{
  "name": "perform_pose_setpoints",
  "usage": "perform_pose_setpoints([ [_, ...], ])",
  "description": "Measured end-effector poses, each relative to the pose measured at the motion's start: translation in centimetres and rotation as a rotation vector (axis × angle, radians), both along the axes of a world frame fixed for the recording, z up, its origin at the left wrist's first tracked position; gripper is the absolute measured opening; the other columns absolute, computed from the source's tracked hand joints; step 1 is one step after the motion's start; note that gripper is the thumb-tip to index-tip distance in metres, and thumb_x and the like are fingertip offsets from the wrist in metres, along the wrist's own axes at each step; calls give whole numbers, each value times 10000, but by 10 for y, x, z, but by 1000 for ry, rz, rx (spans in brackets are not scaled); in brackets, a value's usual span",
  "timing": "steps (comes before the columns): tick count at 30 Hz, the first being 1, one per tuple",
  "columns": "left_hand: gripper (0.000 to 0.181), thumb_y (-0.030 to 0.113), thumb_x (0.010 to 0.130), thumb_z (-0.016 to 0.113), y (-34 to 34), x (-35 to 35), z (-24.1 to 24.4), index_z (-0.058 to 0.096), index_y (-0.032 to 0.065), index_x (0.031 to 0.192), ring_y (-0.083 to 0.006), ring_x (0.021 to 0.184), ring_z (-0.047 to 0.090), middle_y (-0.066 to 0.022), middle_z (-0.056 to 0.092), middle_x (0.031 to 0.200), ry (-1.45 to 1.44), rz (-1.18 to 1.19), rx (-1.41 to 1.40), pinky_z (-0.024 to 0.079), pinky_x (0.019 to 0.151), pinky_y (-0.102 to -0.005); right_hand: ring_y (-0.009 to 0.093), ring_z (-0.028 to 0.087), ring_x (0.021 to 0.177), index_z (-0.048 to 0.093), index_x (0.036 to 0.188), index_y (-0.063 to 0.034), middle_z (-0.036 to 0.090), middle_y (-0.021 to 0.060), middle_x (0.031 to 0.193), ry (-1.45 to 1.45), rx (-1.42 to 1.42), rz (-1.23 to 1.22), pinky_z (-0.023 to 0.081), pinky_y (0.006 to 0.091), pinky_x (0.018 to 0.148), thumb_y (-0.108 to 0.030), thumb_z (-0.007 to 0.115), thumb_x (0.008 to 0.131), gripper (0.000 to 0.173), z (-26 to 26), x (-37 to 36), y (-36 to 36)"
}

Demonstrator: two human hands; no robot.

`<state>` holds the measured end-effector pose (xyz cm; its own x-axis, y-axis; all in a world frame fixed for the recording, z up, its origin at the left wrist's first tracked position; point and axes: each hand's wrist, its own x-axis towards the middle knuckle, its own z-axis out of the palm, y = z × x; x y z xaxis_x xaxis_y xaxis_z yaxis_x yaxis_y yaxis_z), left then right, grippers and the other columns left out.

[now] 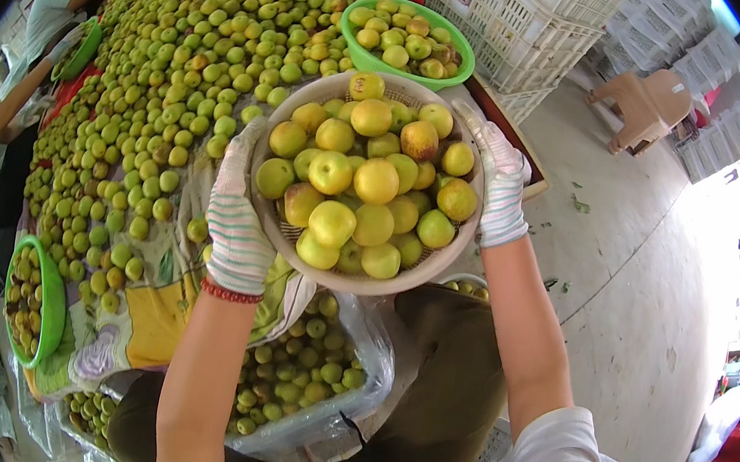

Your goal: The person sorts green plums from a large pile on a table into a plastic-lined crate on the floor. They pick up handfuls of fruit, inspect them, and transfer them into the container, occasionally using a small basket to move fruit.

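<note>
A round pale plastic basket (356, 285) heaped with yellow-green fruit (376, 181), some with brown blemishes, is held between my two hands. My left hand (236, 227), in a striped knit glove, grips its left rim. On the right side, my right hand (500, 171) grips the rim in a matching glove. Below the basket, a crate lined with clear plastic (381, 359) holds more green fruit (296, 368). Just beyond lies a large heap of green fruit (202, 69) on a cloth-covered table. The undersides of my fingers are partly hidden.
Green basins of fruit stand at the table's far edge (460, 78) and left edge (57, 309). White slatted crates (508, 32) are stacked at the back. A beige plastic stool (646, 106) stands on the concrete floor (632, 265). Two people (56, 7) work along the left side.
</note>
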<state>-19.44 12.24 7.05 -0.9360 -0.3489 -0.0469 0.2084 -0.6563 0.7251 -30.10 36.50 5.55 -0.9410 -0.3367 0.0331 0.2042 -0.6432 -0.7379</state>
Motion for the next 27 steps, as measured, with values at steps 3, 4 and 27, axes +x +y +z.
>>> perform_pose_setpoints([
  [3, 551, 366, 990, 456, -5, 50, 7, 425, -6, 1396, -245, 1262, 494, -133, 493, 1390, -6, 18, -76, 393, 1088, -390, 236, 541, 1209, 501, 1332, 11, 547, 145, 1333, -18, -46, 26, 424, 377, 1068, -209, 463, 1006, 396, 2, 46, -6],
  [4, 556, 366, 993, 450, -6, 69, 8, 419, -11, 1399, -247, 1268, 489, -138, 489, 1394, 5, 27, -123, 389, 1092, -392, 239, 533, 1218, 488, 1344, 13, 537, 146, 1346, 8, -32, 25, 416, 382, 1077, -207, 458, 1008, 402, -2, 61, -7],
  [27, 357, 287, 921, 642, -12, 346, -160, 614, 41, 1178, -181, 1011, 615, -84, 642, 1118, -466, 108, 239, 511, 911, -332, 268, 552, 1182, 521, 1303, -6, 575, 130, 1289, -403, 136, 326, 417, 406, 1075, -51, 483, 920, 387, -153, 318, -9],
])
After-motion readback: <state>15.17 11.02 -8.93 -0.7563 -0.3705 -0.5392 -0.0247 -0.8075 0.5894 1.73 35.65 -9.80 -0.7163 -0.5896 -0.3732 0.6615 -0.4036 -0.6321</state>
